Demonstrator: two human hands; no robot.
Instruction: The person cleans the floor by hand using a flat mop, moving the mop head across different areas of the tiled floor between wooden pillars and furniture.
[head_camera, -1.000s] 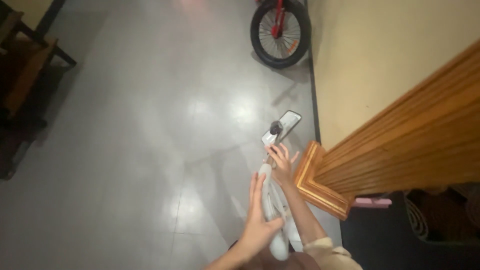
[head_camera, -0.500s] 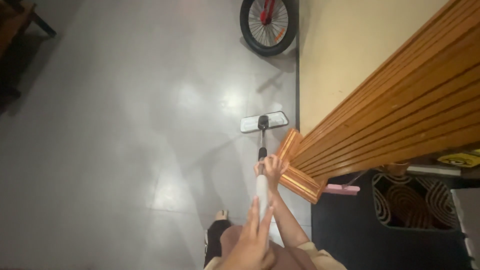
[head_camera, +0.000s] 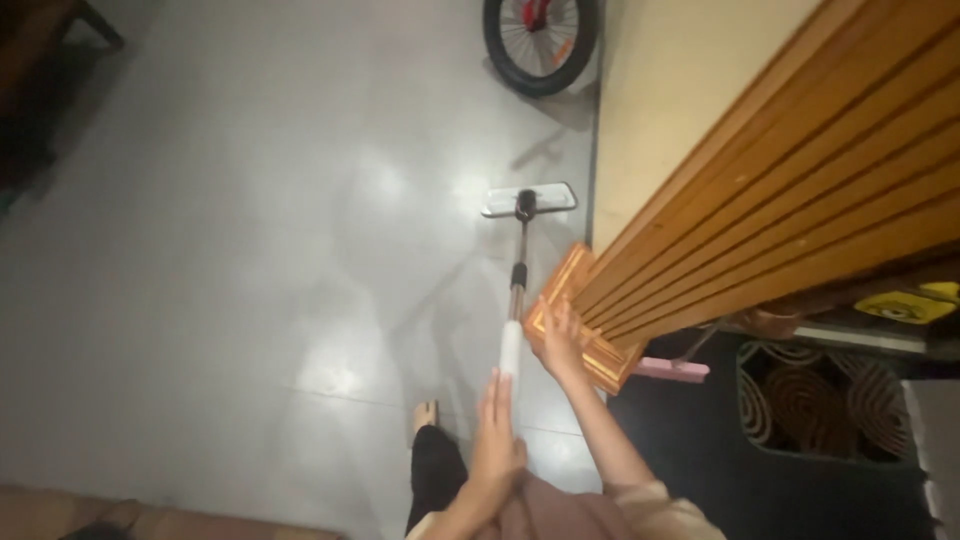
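A flat mop lies with its pale rectangular head (head_camera: 528, 200) on the grey tiled floor (head_camera: 250, 230), close to the cream wall. Its thin pole runs back toward me into a white handle (head_camera: 511, 352). My left hand (head_camera: 495, 432) is on the lower end of that handle, fingers stretched along it. My right hand (head_camera: 557, 338) is just right of the handle with fingers apart, over the corner of a wooden post base (head_camera: 590, 330); it does not appear to grip the pole.
A bicycle wheel (head_camera: 540, 45) with a red frame stands by the cream wall (head_camera: 660, 90). Slatted wooden panelling (head_camera: 800, 170) fills the right side. A pink flat object (head_camera: 672, 371) and a patterned mat (head_camera: 815, 400) lie beyond. My bare foot (head_camera: 425, 413) is on the floor; dark furniture (head_camera: 40, 70) sits top left.
The mop head has slid farther away along the wall. My right hand came off the handle and moved to the wooden post base. My left hand stays on the handle.
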